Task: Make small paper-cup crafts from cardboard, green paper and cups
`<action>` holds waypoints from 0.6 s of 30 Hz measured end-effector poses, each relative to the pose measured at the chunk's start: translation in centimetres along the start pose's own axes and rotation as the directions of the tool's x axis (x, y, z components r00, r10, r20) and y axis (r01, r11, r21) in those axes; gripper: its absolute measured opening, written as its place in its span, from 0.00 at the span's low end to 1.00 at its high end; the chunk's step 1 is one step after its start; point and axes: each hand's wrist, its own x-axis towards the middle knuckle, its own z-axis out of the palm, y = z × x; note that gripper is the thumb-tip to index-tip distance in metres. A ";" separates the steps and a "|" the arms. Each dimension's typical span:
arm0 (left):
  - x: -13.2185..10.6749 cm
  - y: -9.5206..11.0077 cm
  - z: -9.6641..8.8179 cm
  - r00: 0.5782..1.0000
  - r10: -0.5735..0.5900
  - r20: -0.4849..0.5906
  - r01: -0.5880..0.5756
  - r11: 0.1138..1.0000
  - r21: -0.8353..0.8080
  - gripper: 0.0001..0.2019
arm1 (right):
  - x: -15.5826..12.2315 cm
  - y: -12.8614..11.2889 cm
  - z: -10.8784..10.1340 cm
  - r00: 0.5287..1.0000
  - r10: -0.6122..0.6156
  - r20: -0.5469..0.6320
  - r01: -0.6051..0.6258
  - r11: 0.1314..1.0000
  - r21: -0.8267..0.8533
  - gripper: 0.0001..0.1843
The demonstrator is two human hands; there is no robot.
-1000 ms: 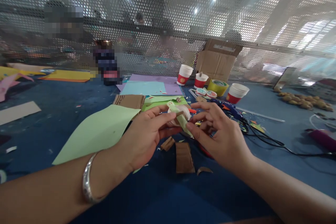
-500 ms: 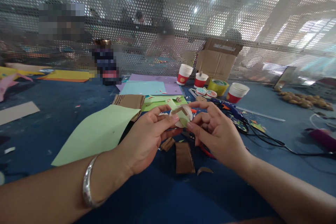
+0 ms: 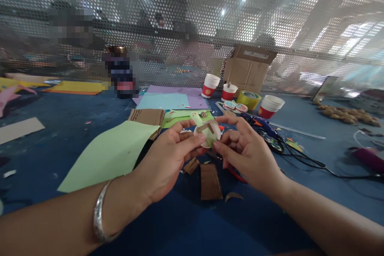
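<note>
Between my two hands is a small round paper piece [image 3: 209,133], pale with a light green patch and a brown cardboard strip on its face. My left hand [image 3: 168,156] grips its left side between thumb and fingers; a silver bangle circles that wrist. On the opposite edge, my right hand [image 3: 250,152] pinches it with thumb and fingertips. Below the hands lie a brown cardboard rectangle [image 3: 211,181], a smaller cardboard scrap [image 3: 191,165] and a thin curved scrap [image 3: 233,196]. Red-handled scissors [image 3: 238,175] are partly hidden behind my right hand.
Light green paper [image 3: 108,154] curls up at left beside corrugated cardboard [image 3: 146,116]. Behind are blue paper [image 3: 162,101], red-and-white paper cups [image 3: 210,85], yellow tape [image 3: 249,99] and a cardboard box [image 3: 247,73]. A blue glue gun [image 3: 265,126] with black cord lies right.
The round piece tilts slightly, showing more of its green patch. Both hands keep hold of it in nearly the same place.
</note>
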 end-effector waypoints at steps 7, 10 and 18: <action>0.0 -0.1 -0.2 0.999 0.033 -0.015 -0.032 0.998 0.047 0.16 | 0.0 -0.1 0.0 1.000 0.019 0.013 -0.018 1.000 -0.017 0.24; 0.0 -0.2 -0.3 0.999 0.035 -0.040 -0.033 0.998 0.059 0.17 | -0.1 -0.1 0.0 1.000 0.021 0.019 -0.021 1.000 -0.006 0.24; -0.1 -0.3 -0.1 0.997 0.041 -0.058 -0.037 0.997 0.072 0.17 | -0.1 -0.2 0.2 0.998 0.034 0.054 -0.035 0.999 0.019 0.25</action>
